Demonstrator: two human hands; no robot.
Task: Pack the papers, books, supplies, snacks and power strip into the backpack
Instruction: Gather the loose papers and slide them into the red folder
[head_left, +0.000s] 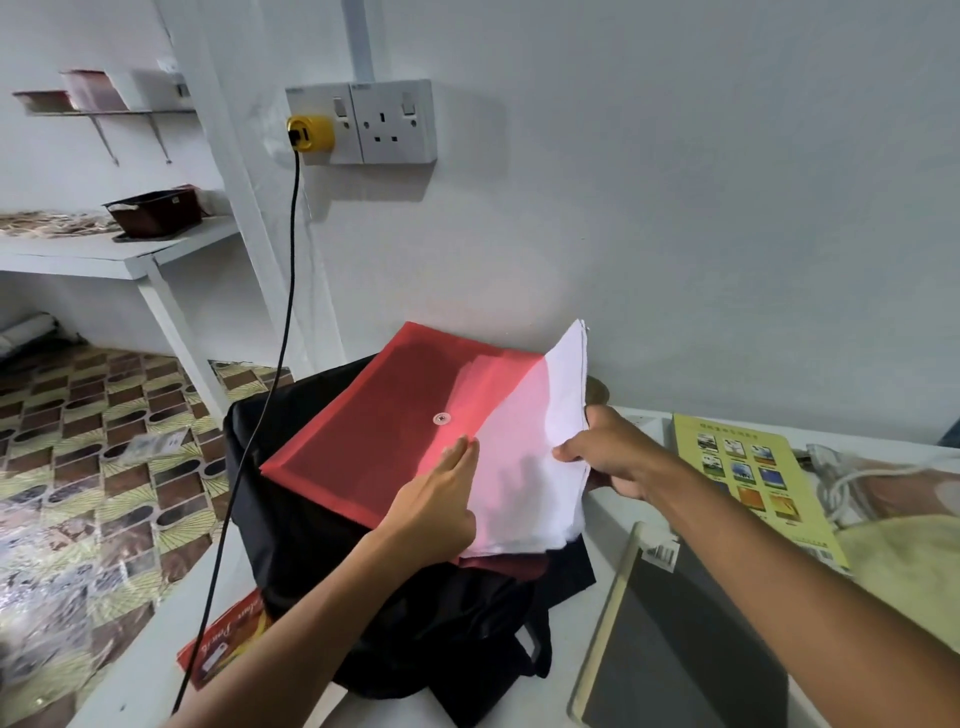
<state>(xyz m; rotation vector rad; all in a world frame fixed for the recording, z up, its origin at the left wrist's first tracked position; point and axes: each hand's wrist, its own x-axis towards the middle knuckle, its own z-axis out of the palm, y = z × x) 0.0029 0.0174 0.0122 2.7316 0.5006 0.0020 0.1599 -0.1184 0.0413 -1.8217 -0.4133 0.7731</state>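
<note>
I stand at a white worktop (156, 670) set against a white wall, with patterned floor tiles off beyond my left hand (441, 493). On the wall above are two sockets; one holds a yellow plug (310, 133) whose black cable (260, 415) hangs down past the backpack (311, 530). The black backpack lies under both my hands, and on it rests one red envelope folder (374, 415) with its flap open. My left hand lies flat, fingers straight, on the folder. My right hand (613, 452) pinches the stack of white papers (540, 467), half inside the folder. Beyond my right hand lie one yellow book (753, 478) and one dark book (675, 649); near my left forearm lies one red pencil packet (223, 644).
</note>
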